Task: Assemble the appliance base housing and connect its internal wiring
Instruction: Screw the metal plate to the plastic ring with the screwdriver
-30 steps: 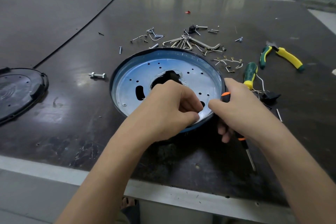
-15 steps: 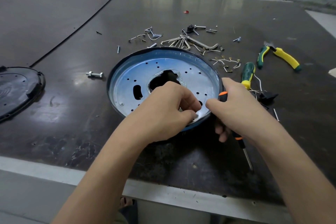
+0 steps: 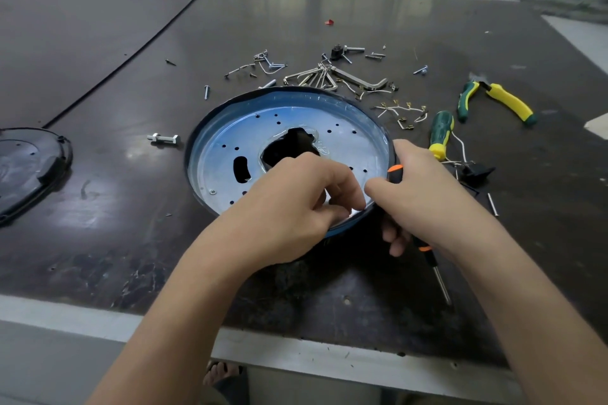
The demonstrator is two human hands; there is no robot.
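Observation:
A round base housing (image 3: 230,141) with a black rim and a shiny perforated metal plate lies in the middle of the dark table. My left hand (image 3: 289,204) sits over its near edge with fingers curled, pinching at something small that I cannot make out. My right hand (image 3: 424,200) grips a black and orange screwdriver (image 3: 431,260) at the housing's right rim, its shaft pointing toward me. A black cover (image 3: 26,168) lies at the far left. White wires with brass terminals (image 3: 401,112) lie behind the housing.
Loose screws, hex keys (image 3: 329,76) and a bolt (image 3: 163,139) are scattered behind and left of the housing. A green and yellow screwdriver (image 3: 441,133), yellow and green pliers (image 3: 496,99) and a black switch part (image 3: 473,173) lie to the right. The table edge runs near me.
Both hands stay at the housing's near right rim with almost no shift. The view has moved slightly.

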